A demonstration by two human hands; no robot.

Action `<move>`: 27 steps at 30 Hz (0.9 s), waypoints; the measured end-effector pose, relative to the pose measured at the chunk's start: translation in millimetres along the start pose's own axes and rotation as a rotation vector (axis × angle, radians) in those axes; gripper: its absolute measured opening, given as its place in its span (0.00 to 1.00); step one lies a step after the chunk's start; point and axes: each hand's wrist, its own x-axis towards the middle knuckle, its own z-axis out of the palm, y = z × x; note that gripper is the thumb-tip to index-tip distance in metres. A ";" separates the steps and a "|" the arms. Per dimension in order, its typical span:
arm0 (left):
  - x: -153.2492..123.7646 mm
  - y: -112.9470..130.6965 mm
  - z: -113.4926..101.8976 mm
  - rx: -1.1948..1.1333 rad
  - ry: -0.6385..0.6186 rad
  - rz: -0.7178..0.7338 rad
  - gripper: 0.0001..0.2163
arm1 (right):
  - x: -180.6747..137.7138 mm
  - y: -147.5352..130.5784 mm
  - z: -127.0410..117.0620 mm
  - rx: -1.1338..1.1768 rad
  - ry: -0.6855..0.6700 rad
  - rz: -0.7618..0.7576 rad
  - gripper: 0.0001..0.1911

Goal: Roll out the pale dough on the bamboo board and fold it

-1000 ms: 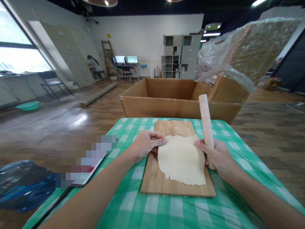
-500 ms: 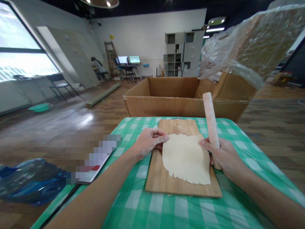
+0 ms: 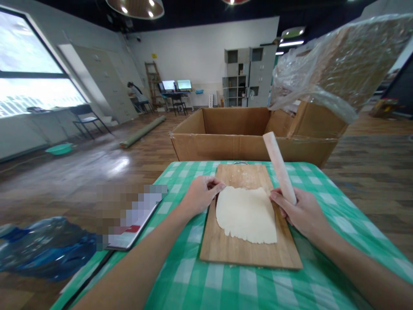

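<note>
A thin pale sheet of dough with a ragged near edge lies on a wooden cutting board. At its far left corner, my left hand pinches the edge between thumb and fingers. My right hand is wrapped around the lower part of a floury rolling pin, which tilts upward and to the left. The thumb and fingertips of that hand are close to the dough's right edge; whether they touch it I cannot tell.
Under the board is a table with a green checked cloth. A tablet-like device, partly blurred out, lies at the left edge. Beyond the table stands a large cardboard box. A blue water bottle is at lower left; a person sits far back.
The dough sheet has come down flatter and slightly left on the board. My right hand has shifted a little, and the rolling pin now leans further left.
</note>
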 end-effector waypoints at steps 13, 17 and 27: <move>-8.5 22.8 -13.2 0.134 0.527 0.201 0.17 | 1.0 0.3 -9.2 -0.480 -0.060 -0.446 0.21; -23.9 39.0 -2.3 0.316 0.427 0.447 0.13 | -2.3 -3.8 -4.7 -0.653 -0.132 -0.623 0.18; -36.0 35.3 25.0 0.704 0.054 0.394 0.20 | -13.5 -18.1 1.0 -0.823 -0.234 -0.709 0.21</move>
